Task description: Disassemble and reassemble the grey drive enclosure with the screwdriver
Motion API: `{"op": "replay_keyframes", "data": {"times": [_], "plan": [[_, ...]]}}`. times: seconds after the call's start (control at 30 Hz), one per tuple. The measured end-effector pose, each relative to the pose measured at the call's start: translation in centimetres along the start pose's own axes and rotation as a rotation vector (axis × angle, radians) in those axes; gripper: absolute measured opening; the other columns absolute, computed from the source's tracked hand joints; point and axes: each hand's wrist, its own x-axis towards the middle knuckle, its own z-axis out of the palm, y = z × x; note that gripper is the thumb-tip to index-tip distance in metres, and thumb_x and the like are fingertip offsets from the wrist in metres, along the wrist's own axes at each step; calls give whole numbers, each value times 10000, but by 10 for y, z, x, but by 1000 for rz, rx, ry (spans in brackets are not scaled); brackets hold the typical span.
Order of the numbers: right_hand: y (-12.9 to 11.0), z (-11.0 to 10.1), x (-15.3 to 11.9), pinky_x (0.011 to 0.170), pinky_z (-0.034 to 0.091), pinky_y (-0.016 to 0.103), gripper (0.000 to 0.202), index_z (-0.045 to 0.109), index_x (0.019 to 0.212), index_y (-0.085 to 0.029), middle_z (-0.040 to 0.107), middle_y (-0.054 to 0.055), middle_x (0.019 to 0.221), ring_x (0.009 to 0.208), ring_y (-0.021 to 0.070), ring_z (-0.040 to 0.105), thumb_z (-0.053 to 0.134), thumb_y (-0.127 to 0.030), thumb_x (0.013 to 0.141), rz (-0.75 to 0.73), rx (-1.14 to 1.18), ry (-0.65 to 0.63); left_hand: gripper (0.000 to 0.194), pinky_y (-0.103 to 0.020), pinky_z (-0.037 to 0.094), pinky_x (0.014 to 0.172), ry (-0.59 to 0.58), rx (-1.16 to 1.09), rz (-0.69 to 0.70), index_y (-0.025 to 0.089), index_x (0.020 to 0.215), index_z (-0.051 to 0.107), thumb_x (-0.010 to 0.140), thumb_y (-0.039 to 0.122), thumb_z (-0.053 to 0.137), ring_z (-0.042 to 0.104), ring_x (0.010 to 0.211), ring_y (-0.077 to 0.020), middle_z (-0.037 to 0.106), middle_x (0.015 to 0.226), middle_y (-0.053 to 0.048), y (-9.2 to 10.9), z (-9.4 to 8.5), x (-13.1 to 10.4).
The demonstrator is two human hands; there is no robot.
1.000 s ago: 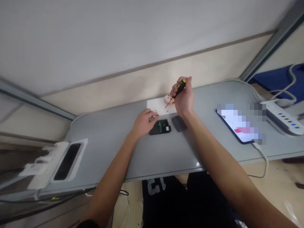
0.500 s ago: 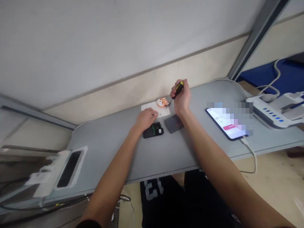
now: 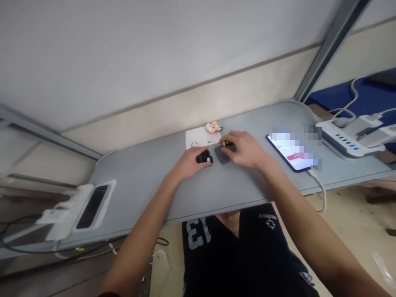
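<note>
My left hand (image 3: pixel 190 163) grips the black device with a green circuit board (image 3: pixel 204 157), thumb at its near edge and fingers at its far edge. My right hand (image 3: pixel 243 149) is closed round a black and yellow screwdriver (image 3: pixel 228 143), whose tip is hidden. Under the fingers of that hand lies a flat dark grey cover (image 3: pixel 221 155), just right of the device. A white sheet (image 3: pixel 194 135) behind them bears several tiny dark screws (image 3: pixel 194 143) and an orange and white animal-faced case (image 3: pixel 212 127) with a dark loop.
A lit phone (image 3: pixel 289 152) with a cable lies on the right, beside a white power strip (image 3: pixel 348 142). On the left, a dark phone (image 3: pixel 92 207) rests near a white block with plugs (image 3: pixel 69 212). A wall (image 3: pixel 148 115) stands behind the table.
My right hand has come down with the screwdriver onto the dark cover. My left hand has moved from the white sheet to grip the device. The view has shifted slightly.
</note>
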Motion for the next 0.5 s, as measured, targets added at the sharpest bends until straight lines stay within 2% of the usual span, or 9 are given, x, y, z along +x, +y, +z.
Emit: {"op": "replay_keyframes", "data": {"times": [0.07, 0.17, 0.27, 0.37, 0.5], "plan": [[2, 4, -12, 924, 418, 434, 246, 724, 1117, -207, 737, 105, 1137, 1043, 294, 654, 591, -293, 929, -6, -86, -75, 638, -454, 489, 1134, 55, -38, -2, 273, 1460, 597, 877, 415, 814, 641, 1264, -279, 689, 1369, -89, -1, 1, 2], [4, 9, -24, 915, 417, 427, 241, 719, 1125, -214, 727, 102, 1164, 1030, 282, 657, 581, -279, 939, -28, -150, -96, 618, -443, 494, 1139, 133, -97, 5, 314, 1467, 583, 895, 397, 801, 634, 1281, -261, 674, 1389, -67, 3, 1, 5], [5, 18, -31, 905, 413, 420, 226, 708, 1131, -216, 716, 98, 1201, 1053, 281, 646, 588, -279, 949, -54, -180, -42, 588, -452, 479, 1165, 232, -117, 53, 326, 1450, 589, 902, 371, 798, 615, 1317, -253, 651, 1425, -62, 12, -2, 3], [4, 30, -40, 899, 405, 416, 205, 701, 1126, -220, 727, 78, 1192, 1051, 274, 632, 593, -293, 968, -52, -202, 71, 569, -469, 477, 1164, 290, -51, 171, 303, 1442, 587, 914, 367, 789, 623, 1298, -251, 676, 1389, -71, 28, -2, -8], [-1, 36, -57, 851, 394, 409, 172, 699, 1101, -237, 738, 58, 1108, 960, 258, 616, 580, -284, 986, 4, -255, 188, 587, -481, 506, 1114, 137, 54, 252, 315, 1486, 535, 948, 429, 739, 631, 1278, -262, 684, 1375, -66, 45, 9, -35]]}}
